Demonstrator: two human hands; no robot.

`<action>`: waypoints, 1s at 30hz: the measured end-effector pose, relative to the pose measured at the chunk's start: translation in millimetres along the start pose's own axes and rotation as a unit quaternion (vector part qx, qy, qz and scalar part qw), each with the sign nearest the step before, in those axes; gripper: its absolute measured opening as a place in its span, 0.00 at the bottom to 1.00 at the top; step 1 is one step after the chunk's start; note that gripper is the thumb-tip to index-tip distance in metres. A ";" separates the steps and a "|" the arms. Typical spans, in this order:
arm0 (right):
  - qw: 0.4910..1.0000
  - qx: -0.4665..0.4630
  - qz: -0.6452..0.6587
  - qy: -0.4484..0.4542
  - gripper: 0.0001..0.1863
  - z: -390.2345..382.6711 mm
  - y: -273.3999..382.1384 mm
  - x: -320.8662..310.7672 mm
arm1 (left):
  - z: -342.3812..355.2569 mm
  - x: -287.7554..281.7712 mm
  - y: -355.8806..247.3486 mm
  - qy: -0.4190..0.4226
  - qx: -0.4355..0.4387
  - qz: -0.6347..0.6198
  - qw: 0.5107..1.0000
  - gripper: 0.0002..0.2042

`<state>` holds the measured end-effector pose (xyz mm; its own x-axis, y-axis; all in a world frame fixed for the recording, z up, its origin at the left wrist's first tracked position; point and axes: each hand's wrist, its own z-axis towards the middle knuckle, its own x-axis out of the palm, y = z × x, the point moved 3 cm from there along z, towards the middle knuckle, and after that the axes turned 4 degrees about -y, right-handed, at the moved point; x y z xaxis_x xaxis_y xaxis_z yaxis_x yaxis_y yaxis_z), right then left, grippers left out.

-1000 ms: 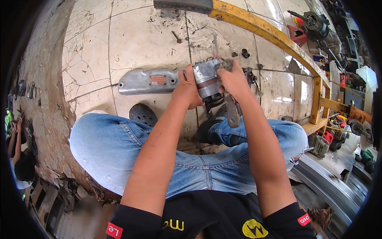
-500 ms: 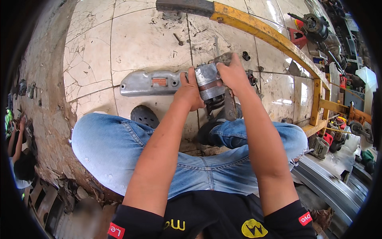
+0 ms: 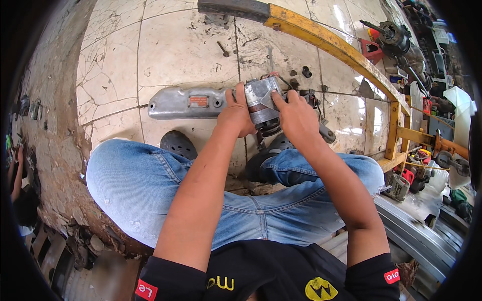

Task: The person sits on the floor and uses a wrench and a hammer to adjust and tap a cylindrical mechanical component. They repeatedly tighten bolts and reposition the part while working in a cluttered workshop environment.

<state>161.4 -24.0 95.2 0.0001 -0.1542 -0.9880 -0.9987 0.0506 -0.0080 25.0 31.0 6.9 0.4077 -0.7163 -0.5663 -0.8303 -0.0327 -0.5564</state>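
Observation:
My left hand (image 3: 236,115) grips the left side of a silver alternator (image 3: 260,91), which has a dark pulley (image 3: 268,128) at its near end. My right hand (image 3: 296,118) is curled on the alternator's right side, its thumb against the casing. A flat, dirty metal bar (image 3: 326,134) sticks out from beside that hand, partly hidden by it; whether my fingers also hold it, I cannot tell. A long silver metal cover (image 3: 175,103) with an orange label lies on the tiles just left of my left hand, its right end hidden behind that hand.
A yellow steel frame (image 3: 331,37) runs across the back and right, with greasy parts, a red stand (image 3: 370,50) and containers beyond. A bolt (image 3: 223,49) lies on the cracked tiles (image 3: 115,65). My legs are bent around the work. Another person's arm (image 3: 17,175) is at far left.
My right hand has turned and moved down onto the casing, elbow shifting outward. The metal bar has swung from below the alternator out to the right, uncovering more of the casing. My left hand stays put.

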 end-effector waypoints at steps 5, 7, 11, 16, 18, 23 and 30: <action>0.999 0.016 0.027 -0.002 0.24 5.0 1.7 -0.4 | 0.8 0.4 -1.5 0.009 -0.005 0.008 1.000 0.67; 0.999 0.020 0.036 -0.013 0.24 17.5 0.9 2.2 | 1.0 -0.9 -1.9 0.012 -0.002 0.005 1.000 0.68; 0.997 0.040 0.058 0.017 0.26 15.1 -3.3 -0.6 | -0.5 -2.3 -1.5 0.018 -0.004 0.004 1.000 0.68; 0.997 0.039 0.066 0.000 0.26 18.5 -3.8 3.5 | -1.1 -2.0 -1.2 0.005 0.001 0.012 1.000 0.68; 0.997 0.033 0.064 -0.010 0.26 23.6 -4.6 3.3 | -1.2 -2.0 -2.9 0.011 0.002 0.006 1.000 0.68; 0.999 0.026 0.041 0.009 0.26 8.4 2.7 0.5 | -1.6 -1.3 -0.4 0.013 0.001 0.010 1.000 0.68; 0.999 0.035 -0.007 0.026 0.22 26.3 13.3 -4.3 | 0.8 1.6 2.1 0.001 0.013 0.009 1.000 0.68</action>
<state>149.5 3.2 95.3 0.0091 -0.2071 -0.9783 -0.9927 0.1158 -0.0338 24.2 30.4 4.3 0.3929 -0.7177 -0.5748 -0.8269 -0.0023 -0.5624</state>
